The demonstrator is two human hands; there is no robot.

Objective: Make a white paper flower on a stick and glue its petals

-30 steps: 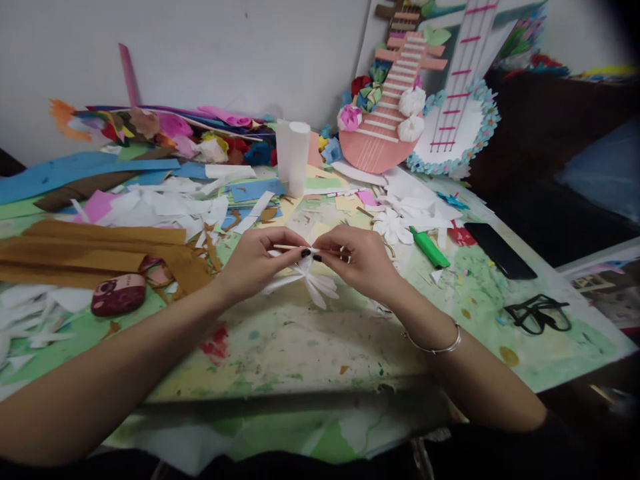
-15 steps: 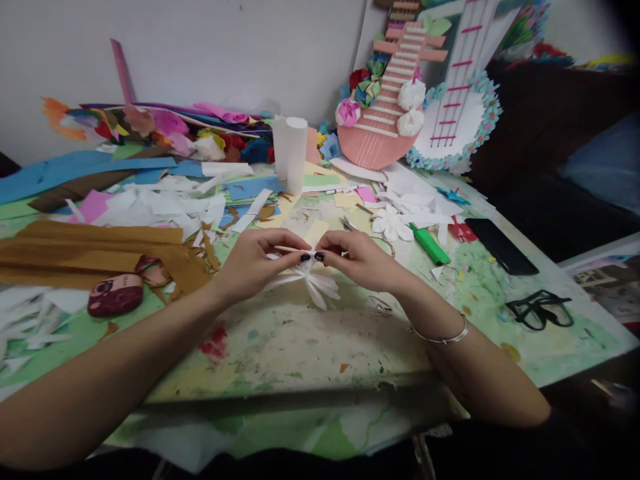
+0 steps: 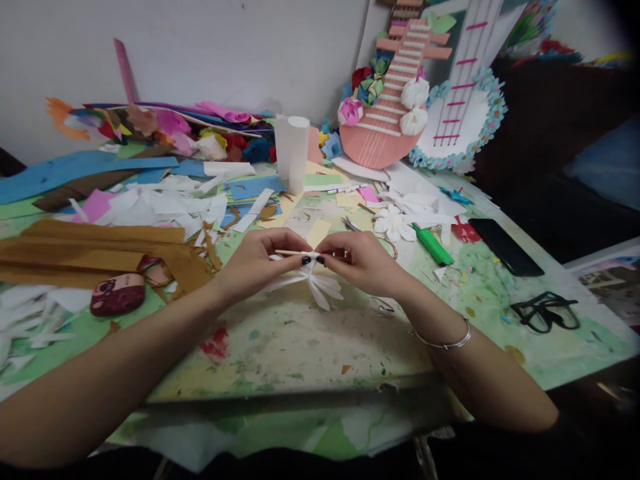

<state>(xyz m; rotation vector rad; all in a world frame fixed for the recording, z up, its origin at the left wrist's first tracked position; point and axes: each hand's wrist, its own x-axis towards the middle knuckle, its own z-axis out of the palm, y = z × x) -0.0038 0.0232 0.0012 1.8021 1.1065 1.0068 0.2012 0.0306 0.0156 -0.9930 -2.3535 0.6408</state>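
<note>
Pinch: thumbs and fingers of the left hand (image 3: 260, 263) and right hand (image 3: 363, 263) look closed together at the middle of the frame, the left on the thin stick (image 3: 287, 253), the right on the gathered top of the white petals (image 3: 324, 291); the exact contact behind the thumbs is hidden.
Grip advice: hold the stick firm and level with the left fingers, and press the paper snugly round it with the right; a loose pinch could let the gather slip.
Pressure: best kept to the narrow neck, since thin paper like this would probably crease or tear if squeezed along the petals.
Turning: if the stick is rolled, small even turns should keep the petals spread all round rather than bunched on one side.
Petals' place: centre of the frame, hanging below the thumbs, above the tabletop (image 3: 280, 347).
Petals' look: white, long and narrow, fanning down and outward from a pinched neck; some seem folded lengthwise, and those to the left are partly behind the hand.
Stick's look: pale, slim and straight, lying almost level, its left part running in under the left fingers.
</note>
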